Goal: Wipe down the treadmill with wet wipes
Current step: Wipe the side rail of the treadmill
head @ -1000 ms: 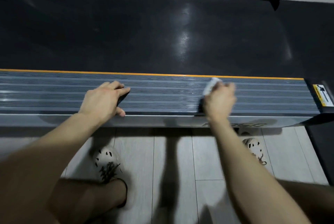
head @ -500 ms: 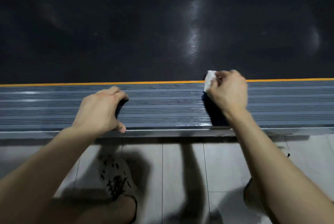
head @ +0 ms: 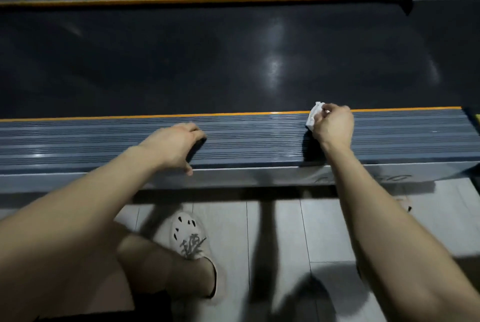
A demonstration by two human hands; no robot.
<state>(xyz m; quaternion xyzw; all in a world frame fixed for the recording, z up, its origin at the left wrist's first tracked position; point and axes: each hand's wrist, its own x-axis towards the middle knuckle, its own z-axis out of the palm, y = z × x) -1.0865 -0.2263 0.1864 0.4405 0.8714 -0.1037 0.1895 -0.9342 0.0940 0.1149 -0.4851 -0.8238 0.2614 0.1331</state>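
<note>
– Grey ribbed side rail (head: 259,145) of the treadmill (head: 259,177), near side: state the position of the wet wipe (head: 313,116).

– The wipe is bunched. It lies on the rail's far edge, touching the orange stripe (head: 155,116) that borders the dark belt (head: 207,62), toward the rail's right end.

– State of the grip?

– Right hand (head: 333,127): fingers curled, pinching the wipe and pressing it to the rail. A white tuft shows above the fingertips. Left hand (head: 174,146): holds nothing. Its bent fingers rest on the rail top and the thumb hangs over the near edge. It reads as a brace.

– Long axis of the work surface?

– The rail runs left to right across the view, parallel to the belt. Its ribs run the same way, so strokes along the axis should follow the grooves.

– Which way does the rail extend from the grip?

– A short stretch lies to the right and a long stretch to the left, passing under the left hand. The sheen does not show which portions are clean.

– Which hand is nearer?

– The right hand, in either direction, since it carries the wipe. Judgement: a leftward stroke meets the left hand, which is well apart from the wipe but on the same rail, so the brace would have to lift or shift first.
</note>
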